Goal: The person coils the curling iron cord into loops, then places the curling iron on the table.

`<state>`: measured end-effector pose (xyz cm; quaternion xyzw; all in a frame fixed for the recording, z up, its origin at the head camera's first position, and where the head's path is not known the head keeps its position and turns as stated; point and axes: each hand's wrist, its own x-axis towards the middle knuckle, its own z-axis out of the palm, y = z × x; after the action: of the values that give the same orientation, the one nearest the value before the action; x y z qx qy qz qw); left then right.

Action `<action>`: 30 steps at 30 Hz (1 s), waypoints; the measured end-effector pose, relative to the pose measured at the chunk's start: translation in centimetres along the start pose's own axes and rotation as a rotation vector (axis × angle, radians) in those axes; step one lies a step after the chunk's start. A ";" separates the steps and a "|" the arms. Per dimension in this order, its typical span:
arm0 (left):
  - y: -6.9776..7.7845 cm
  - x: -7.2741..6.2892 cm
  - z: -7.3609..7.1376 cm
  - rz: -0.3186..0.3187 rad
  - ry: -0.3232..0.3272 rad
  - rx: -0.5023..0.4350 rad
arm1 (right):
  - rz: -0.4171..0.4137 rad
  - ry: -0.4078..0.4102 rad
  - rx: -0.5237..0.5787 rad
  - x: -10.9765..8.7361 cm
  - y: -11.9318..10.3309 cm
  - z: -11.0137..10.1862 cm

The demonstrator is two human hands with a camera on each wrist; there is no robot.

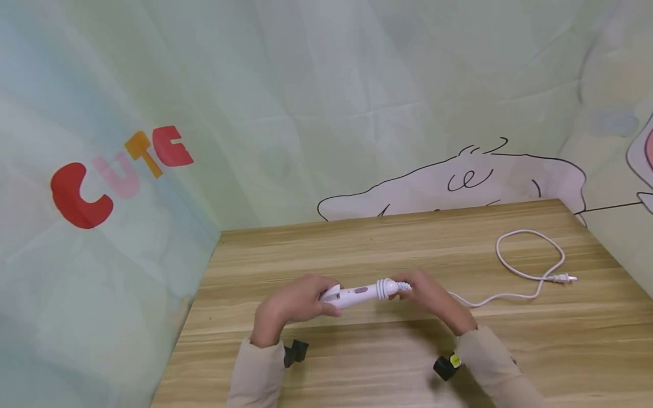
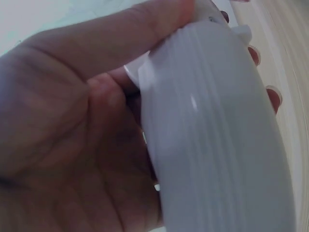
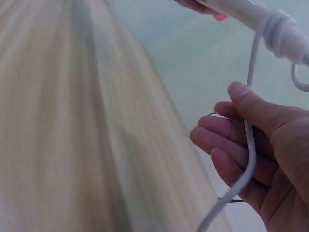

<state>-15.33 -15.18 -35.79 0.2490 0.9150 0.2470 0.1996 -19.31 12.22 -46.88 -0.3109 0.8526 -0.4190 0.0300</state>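
A white hair styling iron (image 1: 366, 293) with a grey button is held above the table in the head view. My left hand (image 1: 301, 300) grips its left end, thumb along one side and fingers round the other. In the left wrist view the iron's ridged white body (image 2: 212, 121) fills much of the frame. Loops of white power cord (image 3: 250, 140) are wound round the handle's right end. Just below that end, my right hand (image 1: 422, 292) holds the cord, which passes between thumb and fingers in the right wrist view. The iron's far left end is hidden by the left hand.
The rest of the cord trails right across the wooden table (image 1: 316, 249) in a loose loop, its two-pin plug (image 1: 563, 278) lying at the right. A printed curtain (image 1: 326, 113) hangs behind and at the left. Black wrist mounts (image 1: 445, 368) hang under the sleeves.
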 end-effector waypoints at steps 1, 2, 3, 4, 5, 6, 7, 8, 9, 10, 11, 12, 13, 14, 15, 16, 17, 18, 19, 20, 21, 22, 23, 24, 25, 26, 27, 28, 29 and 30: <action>0.1 0.0 0.0 0.002 0.000 -0.002 | -0.031 0.006 -0.028 0.1 0.0 -0.3; 0.2 -0.1 0.0 0.004 0.000 -0.004 | -0.055 0.005 -0.047 0.2 -0.1 -0.6; 0.3 -0.1 0.0 0.008 -0.001 0.003 | -0.085 0.004 -0.058 0.3 -0.2 -0.8; 0.4 -0.1 0.1 0.014 -0.003 0.014 | -0.092 -0.001 -0.063 0.4 -0.4 -1.0; 0.6 -0.1 0.1 0.024 -0.007 0.024 | -0.090 -0.014 -0.055 0.6 -0.6 -1.2; 0.7 -0.1 0.1 0.034 -0.012 0.039 | -0.080 -0.026 -0.044 0.7 -0.8 -1.4; 0.8 -0.1 0.1 0.041 -0.015 0.054 | -0.061 -0.035 -0.034 0.8 -1.0 -1.5; 0.9 -0.1 0.1 0.050 -0.018 0.072 | -0.044 -0.046 -0.022 0.9 -1.1 -1.7; 1.0 -0.1 0.1 0.057 -0.019 0.088 | -0.023 -0.053 -0.012 1.0 -1.3 -1.8; 1.2 -0.1 0.1 0.060 -0.021 0.102 | 0.001 -0.056 -0.006 1.1 -1.5 -2.0; 1.3 -0.1 0.1 0.063 -0.019 0.114 | 0.018 -0.061 -0.002 1.2 -1.7 -2.1; 1.5 -0.1 0.2 0.062 -0.016 0.131 | 0.023 -0.063 -0.005 1.3 -1.8 -2.3; 1.7 -0.1 0.2 0.057 -0.011 0.144 | 0.025 -0.064 -0.012 1.4 -2.0 -2.4; 1.8 -0.1 0.2 0.055 -0.006 0.159 | 0.028 -0.063 -0.022 1.5 -2.2 -2.6; 2.0 0.0 0.3 0.048 -0.003 0.173 | 0.032 -0.062 -0.029 1.6 -2.4 -2.7; 2.2 0.0 0.4 0.040 0.001 0.187 | 0.035 -0.060 -0.039 1.7 -2.7 -2.9; 2.3 0.1 0.5 0.031 0.003 0.197 | 0.042 -0.060 -0.050 1.8 -2.9 -3.0; 2.4 0.2 0.6 0.012 -0.001 0.208 | 0.045 -0.059 -0.072 1.8 -3.2 -3.1; 2.5 0.2 0.8 -0.005 -0.003 0.216 | 0.057 -0.061 -0.091 1.9 -3.5 -3.2; 2.6 0.3 0.9 -0.022 -0.006 0.223 | 0.071 -0.065 -0.110 1.9 -3.9 -3.3; 2.6 0.4 1.1 -0.040 -0.008 0.229 | 0.079 -0.067 -0.135 1.9 -4.3 -3.4; 2.6 0.5 1.2 -0.053 -0.008 0.234 | 0.088 -0.066 -0.167 1.9 -4.7 -3.4; 2.6 0.5 1.4 -0.064 -0.007 0.241 | 0.093 -0.063 -0.200 1.9 -5.2 -3.4; 2.7 0.6 1.5 -0.076 -0.005 0.249 | 0.101 -0.057 -0.227 1.8 -5.6 -3.4; 2.7 0.6 1.6 -0.083 0.001 0.253 | 0.108 -0.051 -0.252 1.8 -6.1 -3.4; 2.7 0.7 1.6 -0.092 0.005 0.255 | 0.116 -0.043 -0.271 1.7 -6.5 -3.4; 2.7 0.7 1.7 -0.096 0.010 0.260 | 0.129 -0.038 -0.278 1.7 -6.9 -3.4; 2.7 0.8 1.7 -0.104 0.011 0.262 | 0.151 -0.038 -0.273 1.6 -7.3 -3.3; 2.8 0.8 1.8 -0.116 0.010 0.263 | 0.174 -0.040 -0.259 1.5 -7.7 -3.3; 2.8 0.9 1.8 -0.130 0.006 0.261 | 0.204 -0.046 -0.238 1.4 -8.0 -3.2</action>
<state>-14.17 -11.96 -35.89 0.2122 0.9541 0.1134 0.1787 -17.38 10.02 -38.60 -0.2335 0.9224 -0.3026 0.0550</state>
